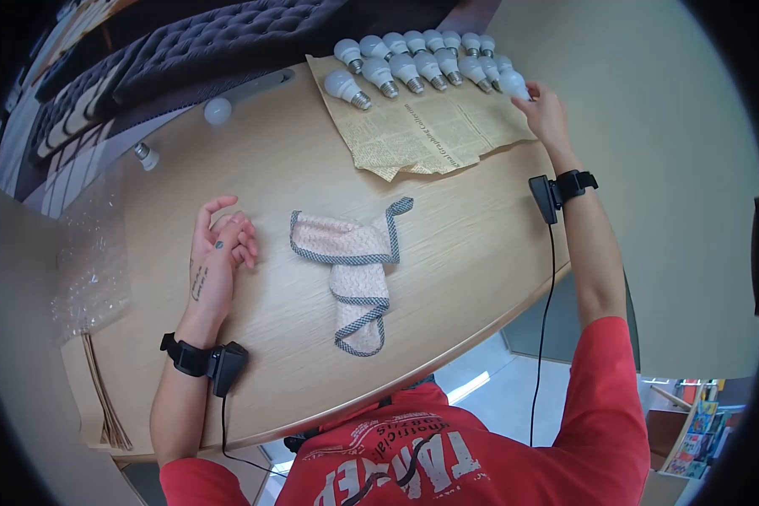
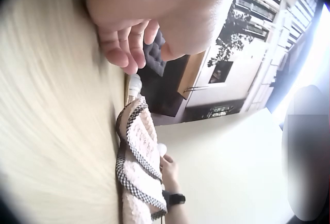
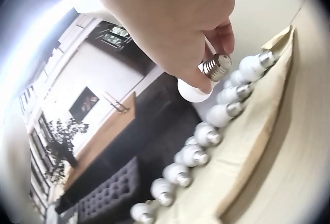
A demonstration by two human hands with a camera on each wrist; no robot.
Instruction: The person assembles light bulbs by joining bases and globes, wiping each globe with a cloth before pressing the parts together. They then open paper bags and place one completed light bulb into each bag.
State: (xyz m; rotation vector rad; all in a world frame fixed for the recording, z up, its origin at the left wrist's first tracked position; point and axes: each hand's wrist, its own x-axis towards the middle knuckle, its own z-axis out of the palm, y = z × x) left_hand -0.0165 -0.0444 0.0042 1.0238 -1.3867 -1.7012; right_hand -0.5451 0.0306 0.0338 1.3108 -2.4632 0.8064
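At the right end of the rows of bulbs, my right hand [image 1: 550, 120] pinches a white bulb [image 1: 513, 83]. In the right wrist view this hand [image 3: 170, 28] grips the bulb [image 3: 194, 91] near its metal screw base, above the paper. Several white bulbs [image 1: 403, 67] lie in two rows on the brown printed paper [image 1: 430, 135]. My left hand [image 1: 219, 257] rests on the table with loosely curled fingers, holding nothing, left of a folded pink cloth [image 1: 358, 282] with checked edging. The left wrist view shows this hand [image 2: 154, 18] above the cloth [image 2: 142, 147].
Two loose bulbs, one round-side up [image 1: 218, 111] and one with its base showing [image 1: 147, 156], lie at the table's back left. Clear plastic wrap [image 1: 93, 261] and a stack of brown paper [image 1: 101, 396] are at the left edge. A pale wall stands right.
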